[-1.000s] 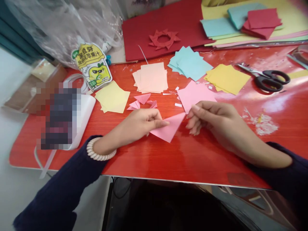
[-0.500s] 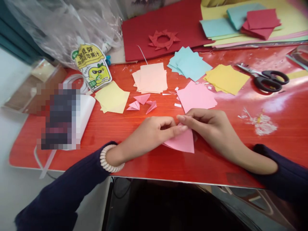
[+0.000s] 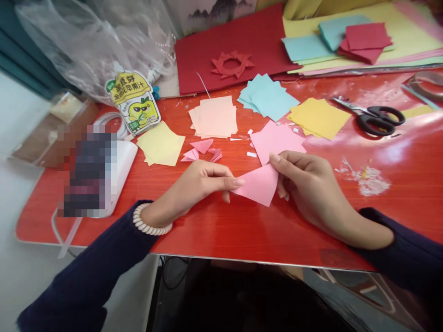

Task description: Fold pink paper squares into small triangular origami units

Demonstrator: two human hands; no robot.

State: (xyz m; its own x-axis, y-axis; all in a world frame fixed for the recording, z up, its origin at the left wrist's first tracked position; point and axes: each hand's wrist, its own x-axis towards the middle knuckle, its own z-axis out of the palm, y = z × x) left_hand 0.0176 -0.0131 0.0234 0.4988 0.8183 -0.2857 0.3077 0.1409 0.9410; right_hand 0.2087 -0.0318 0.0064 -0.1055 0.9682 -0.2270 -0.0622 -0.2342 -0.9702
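A sheet of pink paper [image 3: 258, 185] is held up between my two hands, above the red table near its front edge. My left hand [image 3: 207, 184] pinches its left corner with thumb and fingers. At the upper right corner, my right hand [image 3: 308, 186] grips the same sheet between thumb and bent fingers. Just behind the sheet lies a stack of pink square papers [image 3: 277, 140], partly covered by my right hand. Small folded pink paper pieces [image 3: 201, 151] rest on the table beyond my left hand.
Around lie stacks of pale yellow [image 3: 162, 145], peach [image 3: 216, 117], light blue [image 3: 272, 97] and yellow paper [image 3: 321, 117]. Black-handled scissors [image 3: 375, 117] are at the right. A folded red paper ring [image 3: 216, 69] sits on dark red sheets [image 3: 194, 50]. A drink pouch [image 3: 138, 108] stands at the left.
My left hand has slid left, away from my right hand, to the sheet's left corner. The pink sheet now shows more of its surface between the hands.
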